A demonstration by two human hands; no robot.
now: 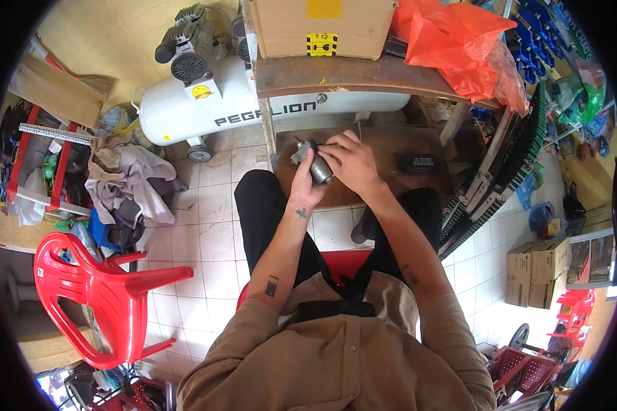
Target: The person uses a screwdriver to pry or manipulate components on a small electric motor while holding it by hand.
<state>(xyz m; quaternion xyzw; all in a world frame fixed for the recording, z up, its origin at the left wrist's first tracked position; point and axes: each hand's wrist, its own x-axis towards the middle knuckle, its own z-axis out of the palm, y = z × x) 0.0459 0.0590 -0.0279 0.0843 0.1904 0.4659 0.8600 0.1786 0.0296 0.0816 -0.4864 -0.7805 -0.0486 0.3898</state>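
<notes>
- The left hand (307, 186) is wrapped from below around a small grey metal motor (315, 164), its fingers clamped on the cylindrical body
- The right hand (352, 162) lies over the top and right side of the motor, fingers curled and closed against it, so both hands grip the same part
- The motor is held in the air, tilted, in front of the person's knees and over the low brown wooden counter (391, 147)
- A small black flat object (419, 162) lies on that counter, to the right of the hands and apart from them
- A white air compressor tank (233, 109) lies on the tiled floor beyond the hands
- A cardboard box (319, 27) and an orange plastic bag (459, 48) sit on the upper wooden shelf
- A red plastic chair (96, 288) stands well off to the left, beside a pile of rags (127, 181)
</notes>
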